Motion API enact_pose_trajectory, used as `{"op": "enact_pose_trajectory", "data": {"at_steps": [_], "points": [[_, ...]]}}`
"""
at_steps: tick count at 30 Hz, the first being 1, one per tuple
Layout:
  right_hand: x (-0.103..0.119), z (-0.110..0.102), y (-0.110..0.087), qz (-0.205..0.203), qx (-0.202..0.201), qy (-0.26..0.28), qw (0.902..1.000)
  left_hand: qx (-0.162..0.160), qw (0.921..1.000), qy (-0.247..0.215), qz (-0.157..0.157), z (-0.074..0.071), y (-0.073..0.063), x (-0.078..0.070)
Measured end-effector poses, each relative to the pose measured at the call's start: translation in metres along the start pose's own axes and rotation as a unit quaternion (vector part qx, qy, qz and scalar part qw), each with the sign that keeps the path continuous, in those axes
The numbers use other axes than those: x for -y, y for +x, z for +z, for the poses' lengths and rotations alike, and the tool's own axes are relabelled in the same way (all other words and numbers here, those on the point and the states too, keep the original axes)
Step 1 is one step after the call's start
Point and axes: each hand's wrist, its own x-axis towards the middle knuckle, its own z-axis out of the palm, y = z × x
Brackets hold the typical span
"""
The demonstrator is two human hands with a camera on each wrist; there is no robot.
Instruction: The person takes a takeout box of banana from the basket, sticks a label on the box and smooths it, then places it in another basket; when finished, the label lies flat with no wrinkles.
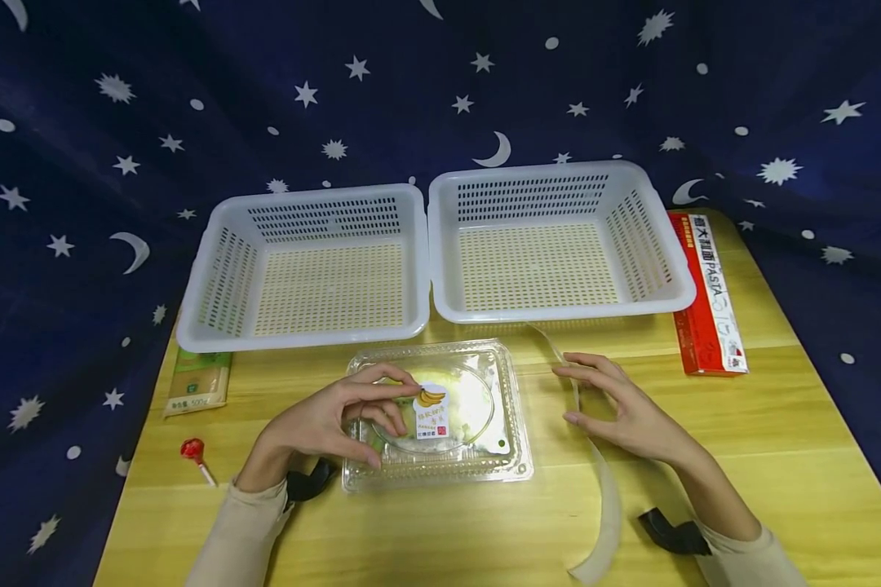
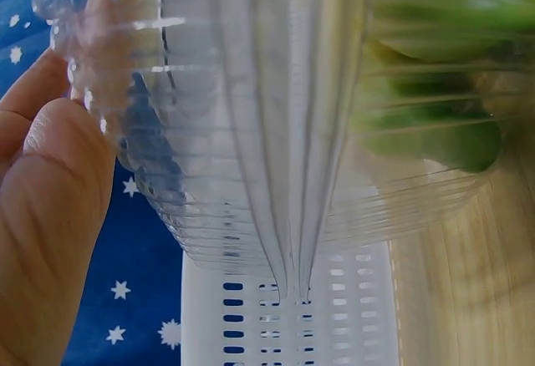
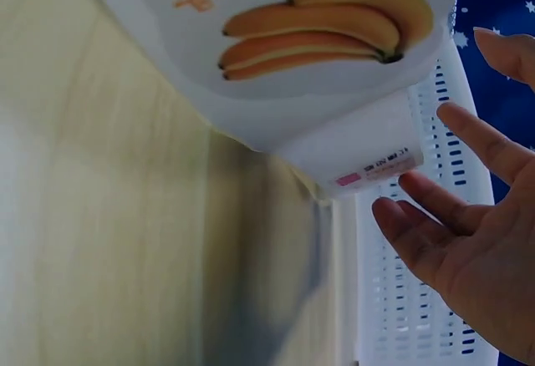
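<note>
A clear plastic clamshell box [image 1: 477,465] lies on the table with its lid down, a banana-printed label [image 1: 431,412] on top. Green, rounded contents [image 2: 435,124] show through its side. My left hand [image 1: 356,412] rests over the left part of the lid, fingers bent loosely and thumb against the plastic [image 2: 58,149]. To the right of the box, a long curved paper strip [image 1: 608,505] stands on edge; bananas are printed on its face [image 3: 326,27]. My right hand [image 1: 627,412] is beside the strip, fingers spread, the tips at its far part; whether they touch it I cannot tell.
Two white perforated baskets [image 1: 191,326] [image 1: 558,312] stand side by side behind the box. A red pasta box [image 1: 708,326] lies at the right, partly behind the right basket. On the left are a flat food packet [image 1: 198,383] and a red lollipop [image 1: 193,448]. A starry dark-blue cloth [image 1: 411,90] hangs behind.
</note>
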Motion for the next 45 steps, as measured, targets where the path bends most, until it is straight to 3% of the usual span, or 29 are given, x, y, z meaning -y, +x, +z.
{"op": "enact_pose_trajectory", "data": {"at_steps": [15, 22, 26, 29, 33, 36, 45], "points": [[0.017, -0.004, 0.008, -0.012, 0.018, 0.028, 0.9994, -0.002, 0.9997, 0.021, -0.01, 0.0, 0.001, 0.0], [0.046, -0.004, 0.024, -0.068, 0.047, 0.061, 0.9947, -0.011, 0.999, 0.022, -0.037, 0.0, -0.001, 0.003], [0.065, 0.007, 0.038, -0.133, 0.086, 0.083, 0.9839, -0.009, 0.9984, 0.008, -0.055, -0.001, -0.002, 0.003], [0.076, 0.021, 0.049, -0.193, 0.127, 0.112, 0.9665, -0.007, 0.9979, 0.002, -0.064, -0.001, -0.001, 0.003], [0.086, 0.036, 0.062, -0.234, 0.181, 0.145, 0.9442, -0.007, 0.9975, 0.001, -0.07, -0.001, 0.0, 0.004], [0.088, 0.044, 0.069, -0.239, 0.205, 0.149, 0.9375, -0.007, 0.9973, -0.001, -0.073, -0.001, 0.001, 0.005], [0.081, 0.056, 0.076, -0.206, 0.252, 0.137, 0.9356, -0.013, 0.9973, 0.01, -0.072, -0.003, 0.0, 0.005]]}}
